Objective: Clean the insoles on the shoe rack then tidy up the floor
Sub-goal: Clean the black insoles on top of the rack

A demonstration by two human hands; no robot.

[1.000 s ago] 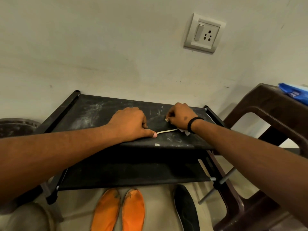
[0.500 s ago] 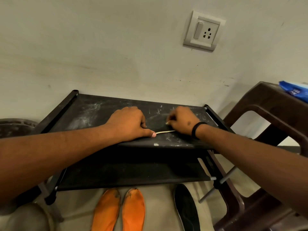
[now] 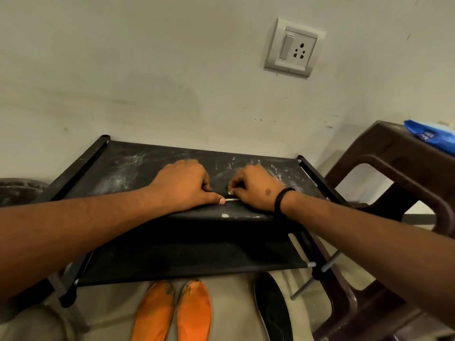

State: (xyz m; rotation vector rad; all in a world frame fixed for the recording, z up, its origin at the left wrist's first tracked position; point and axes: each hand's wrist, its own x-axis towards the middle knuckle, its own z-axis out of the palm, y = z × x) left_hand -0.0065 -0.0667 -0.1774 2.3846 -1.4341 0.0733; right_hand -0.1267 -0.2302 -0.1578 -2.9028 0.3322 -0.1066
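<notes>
My left hand (image 3: pixel 183 184) is curled knuckles-up on the top shelf of the shoe rack (image 3: pixel 128 168), thumb pressing flat on the near edge of a dark insole (image 3: pixel 221 179) that lies between my hands; I cannot tell whether the tucked fingers hold anything. My right hand (image 3: pixel 256 187) is bunched too, fingertips pinching something small and pale, probably a wipe, against the insole. A thin pale edge shows between thumb and right hand.

The risk I judge: the shelf is slack black fabric, already sagging at its front under my hands, so hard rubbing could make the insole slide or buckle, and it could drop off the front. The white powdery smears across the fabric would likely dirty the insole again.

On the floor below lie two orange insoles (image 3: pixel 172 313), smooth, foot-shaped, dark-scuffed at the toes, and one black insole (image 3: pixel 273 308) with a pale rim. A brown moulded plastic stool (image 3: pixel 384 168) stands right, carrying a glossy blue packet (image 3: pixel 435 139).
</notes>
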